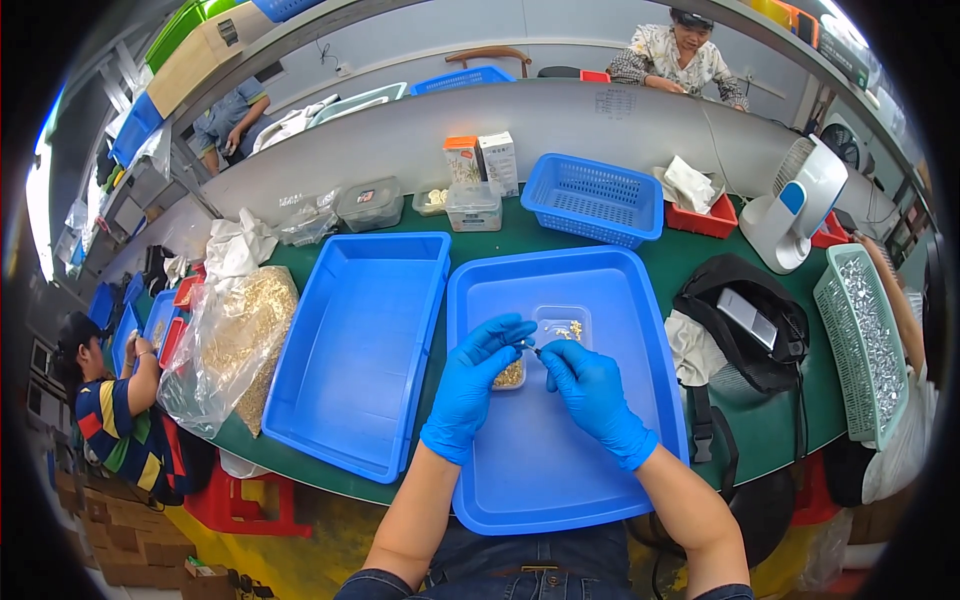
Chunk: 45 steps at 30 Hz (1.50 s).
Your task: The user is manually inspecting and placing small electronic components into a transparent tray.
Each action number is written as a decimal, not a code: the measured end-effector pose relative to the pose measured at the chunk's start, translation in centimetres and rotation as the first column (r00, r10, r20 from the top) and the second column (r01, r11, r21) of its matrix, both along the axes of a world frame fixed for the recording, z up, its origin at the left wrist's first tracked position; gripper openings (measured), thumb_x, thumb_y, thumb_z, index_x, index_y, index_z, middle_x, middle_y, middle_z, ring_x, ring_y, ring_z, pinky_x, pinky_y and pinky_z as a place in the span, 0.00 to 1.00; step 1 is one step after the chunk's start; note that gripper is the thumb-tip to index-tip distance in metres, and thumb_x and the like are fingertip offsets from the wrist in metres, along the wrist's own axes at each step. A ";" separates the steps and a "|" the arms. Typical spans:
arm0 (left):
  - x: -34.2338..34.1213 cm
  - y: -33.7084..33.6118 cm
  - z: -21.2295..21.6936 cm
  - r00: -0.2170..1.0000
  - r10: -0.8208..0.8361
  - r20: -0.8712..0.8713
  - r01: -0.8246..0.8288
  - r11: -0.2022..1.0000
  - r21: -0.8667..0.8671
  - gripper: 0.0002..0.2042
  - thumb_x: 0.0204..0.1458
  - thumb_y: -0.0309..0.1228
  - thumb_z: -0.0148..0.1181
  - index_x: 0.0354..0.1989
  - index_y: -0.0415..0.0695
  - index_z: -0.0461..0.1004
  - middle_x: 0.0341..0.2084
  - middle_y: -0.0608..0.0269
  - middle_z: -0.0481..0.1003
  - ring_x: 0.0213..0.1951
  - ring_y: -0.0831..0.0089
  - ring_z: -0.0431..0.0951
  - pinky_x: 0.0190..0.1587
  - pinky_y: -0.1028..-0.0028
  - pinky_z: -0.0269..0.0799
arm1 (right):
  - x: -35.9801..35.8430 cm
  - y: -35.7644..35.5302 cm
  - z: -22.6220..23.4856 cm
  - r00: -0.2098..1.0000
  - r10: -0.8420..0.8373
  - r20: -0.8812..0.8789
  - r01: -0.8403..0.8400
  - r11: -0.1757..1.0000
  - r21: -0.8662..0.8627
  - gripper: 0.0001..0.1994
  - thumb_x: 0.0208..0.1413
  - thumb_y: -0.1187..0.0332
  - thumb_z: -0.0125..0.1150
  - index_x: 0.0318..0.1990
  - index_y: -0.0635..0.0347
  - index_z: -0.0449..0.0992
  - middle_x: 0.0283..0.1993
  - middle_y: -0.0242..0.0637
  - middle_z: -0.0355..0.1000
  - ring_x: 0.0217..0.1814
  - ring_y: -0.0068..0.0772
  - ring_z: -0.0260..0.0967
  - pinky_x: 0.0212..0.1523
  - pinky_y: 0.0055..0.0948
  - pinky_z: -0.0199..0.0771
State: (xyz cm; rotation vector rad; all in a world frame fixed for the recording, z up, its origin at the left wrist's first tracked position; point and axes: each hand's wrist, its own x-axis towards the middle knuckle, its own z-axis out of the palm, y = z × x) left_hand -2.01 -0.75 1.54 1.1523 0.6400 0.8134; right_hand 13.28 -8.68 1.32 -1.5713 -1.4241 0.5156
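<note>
so the tiny part (527, 344) is up in the air over the right tray (565, 475), pinched between the fingertips. both hands are narrow: left hand (486, 372) pinching from the left, right hand (588, 392) from the right, blue gloves on both. can't tell if it's one piece or two touching, too small.

right below are two clear tubs, the near tub (514, 387) half hidden by the left hand, the far tub (563, 313) just beyond the fingers with some gold bits (574, 329) in it.

what could go wrong imo: gloves look a bit baggy at the tips, so a bad grip could ping the part away. the tray wall would probably catch it, unless it flies. a low wrist could also clip the near tub and spill it.

left of that there's the left tray (352, 350), then a bag of gold bits (235, 345), open-looking and slumped on the tabletop (620, 262), so a knock might spill that too. far side has a blue basket (595, 190), right side a black bag (740, 315).
</note>
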 end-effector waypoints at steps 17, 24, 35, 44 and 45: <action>0.1 -0.2 0.7 0.965 -0.136 0.225 0.174 0.972 -0.160 0.27 0.61 0.40 0.43 0.65 0.40 0.51 0.59 0.43 0.61 0.59 0.58 0.65 0.60 0.65 0.62 | 0.1 0.2 -0.8 0.981 0.128 0.144 -0.128 0.992 -0.011 0.10 0.61 0.66 0.51 0.42 0.61 0.76 0.22 0.37 0.72 0.22 0.26 0.70 0.25 0.25 0.68; 0.1 -0.3 0.8 0.956 -0.139 0.257 0.180 0.973 -0.143 0.26 0.62 0.42 0.42 0.65 0.41 0.51 0.58 0.43 0.61 0.59 0.58 0.65 0.60 0.65 0.61 | 0.1 0.3 -0.5 0.995 0.079 -0.061 -0.085 0.991 -0.103 0.11 0.61 0.64 0.51 0.43 0.60 0.76 0.23 0.39 0.73 0.23 0.27 0.71 0.25 0.27 0.69; 0.1 -0.5 0.1 0.992 0.016 -0.125 -0.012 0.999 0.036 0.29 0.62 0.46 0.40 0.64 0.38 0.50 0.52 0.45 0.69 0.56 0.59 0.69 0.61 0.65 0.61 | 1.0 0.7 -1.5 0.939 -0.085 0.334 0.088 0.996 0.008 0.11 0.58 0.60 0.52 0.39 0.55 0.76 0.23 0.42 0.73 0.23 0.41 0.73 0.23 0.34 0.71; 0.4 -0.9 0.9 0.987 -0.026 -0.161 0.029 0.999 0.017 0.32 0.61 0.51 0.39 0.65 0.37 0.49 0.50 0.48 0.71 0.55 0.64 0.70 0.59 0.69 0.62 | 0.4 0.5 -1.4 0.905 -0.055 0.422 0.045 0.998 0.033 0.09 0.56 0.61 0.56 0.36 0.55 0.77 0.22 0.42 0.73 0.22 0.44 0.72 0.22 0.36 0.71; 0.4 -0.9 0.7 0.984 -0.034 -0.173 0.037 0.999 0.016 0.32 0.61 0.51 0.39 0.65 0.38 0.49 0.50 0.48 0.71 0.55 0.64 0.70 0.59 0.69 0.62 | 0.1 0.4 -1.3 0.907 -0.014 0.421 -0.006 0.999 0.046 0.09 0.55 0.61 0.56 0.36 0.55 0.77 0.22 0.42 0.73 0.22 0.44 0.72 0.22 0.36 0.71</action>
